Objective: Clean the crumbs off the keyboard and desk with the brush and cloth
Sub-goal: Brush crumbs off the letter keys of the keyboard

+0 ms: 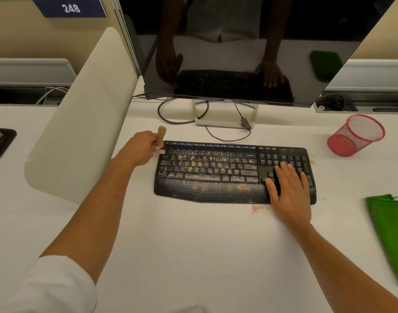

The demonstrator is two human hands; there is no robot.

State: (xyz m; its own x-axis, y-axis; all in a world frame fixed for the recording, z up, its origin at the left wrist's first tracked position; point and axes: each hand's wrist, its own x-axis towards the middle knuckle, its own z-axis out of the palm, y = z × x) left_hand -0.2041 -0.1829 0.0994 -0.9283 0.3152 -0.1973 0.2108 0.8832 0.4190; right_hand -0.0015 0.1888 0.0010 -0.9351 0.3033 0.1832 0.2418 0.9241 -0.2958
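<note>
A black keyboard [216,175] lies on the white desk [193,245], strewn with tan crumbs [207,164] over its keys and palm rest. More crumbs [257,208] lie on the desk at its front edge. My left hand [140,149] grips the wooden handle of a brush [161,134] at the keyboard's top left corner; the bristles are mostly hidden. My right hand [288,188] rests flat with straight fingers on the keyboard's right end. A green cloth [390,231] lies at the right.
A monitor [238,46] on a silver stand [225,116] rises behind the keyboard, cables looping under it. A red mesh cup [356,136] lies tipped at the back right. A cream divider panel [80,120] stands at the left.
</note>
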